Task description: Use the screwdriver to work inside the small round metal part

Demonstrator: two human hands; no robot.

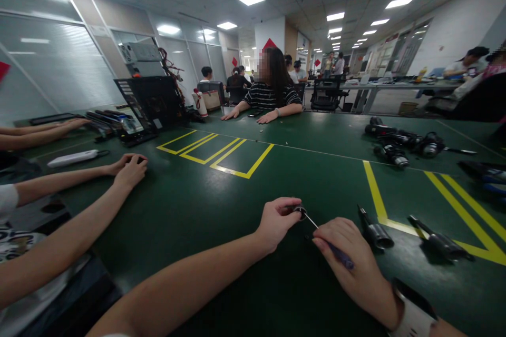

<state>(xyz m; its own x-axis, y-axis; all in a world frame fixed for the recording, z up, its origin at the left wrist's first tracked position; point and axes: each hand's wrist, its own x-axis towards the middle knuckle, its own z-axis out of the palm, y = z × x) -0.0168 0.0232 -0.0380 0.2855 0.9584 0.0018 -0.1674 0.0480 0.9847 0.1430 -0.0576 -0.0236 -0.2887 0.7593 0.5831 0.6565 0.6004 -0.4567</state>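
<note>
Near the middle of the table, my left hand (276, 221) pinches a small dark metal ring (301, 212) between thumb and fingertips. My right hand (348, 250) is wrapped around a screwdriver with a purple handle (343, 258). Its thin shaft (311, 220) points up and left, with the tip at the ring; whether it sits inside or only touches the rim I cannot tell. A tiny dark piece (306, 237) lies on the table just below the ring. To the right of my right hand lie a metal cylindrical part with a pointed shaft (377, 234) and a similar part (440, 239).
The green table (190, 216) carries yellow tape outlines (249, 172). Several black power tools (395, 142) lie at the back right. A co-worker's clasped hands (132, 168) rest at the left, near a white power strip (73, 158). Another person (272, 95) sits opposite.
</note>
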